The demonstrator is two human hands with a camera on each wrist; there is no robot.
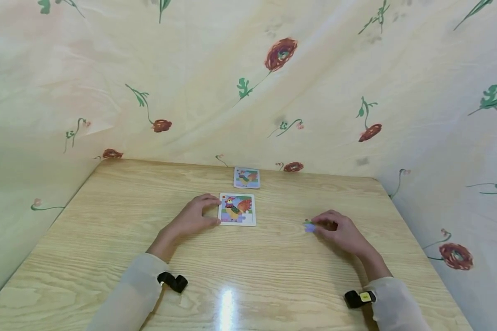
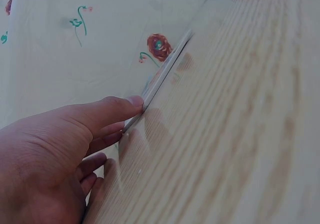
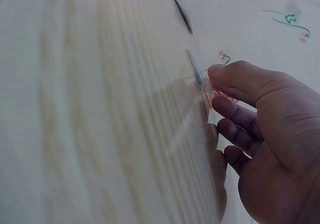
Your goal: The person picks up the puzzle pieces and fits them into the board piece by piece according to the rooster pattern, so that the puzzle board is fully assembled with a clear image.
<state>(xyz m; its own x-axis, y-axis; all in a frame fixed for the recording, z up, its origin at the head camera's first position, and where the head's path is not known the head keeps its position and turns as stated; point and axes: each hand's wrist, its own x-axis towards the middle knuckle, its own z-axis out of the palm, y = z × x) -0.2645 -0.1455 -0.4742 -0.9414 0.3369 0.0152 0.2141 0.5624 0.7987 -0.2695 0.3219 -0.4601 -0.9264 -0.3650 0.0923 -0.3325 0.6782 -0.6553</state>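
In the head view, a jigsaw puzzle board (image 1: 237, 209) with a rooster picture and white border lies near the middle of the table. A white gap shows at its lower right. My left hand (image 1: 193, 215) holds the board's left edge, thumb near the lower corner and fingers near the upper one. The left wrist view shows the thumb (image 2: 112, 110) on the board's edge (image 2: 162, 74). To the right, apart from the board, my right hand (image 1: 340, 231) pinches a purple and green puzzle piece (image 1: 309, 227). In the right wrist view the piece (image 3: 195, 69) appears edge-on by the thumb tip.
A card (image 1: 246, 178) with the same rooster picture lies behind the board, near the table's back edge. The wood-grain table (image 1: 248, 262) is bordered by a flowered cloth (image 1: 199, 92) at the back and sides. Both wrists wear black straps.
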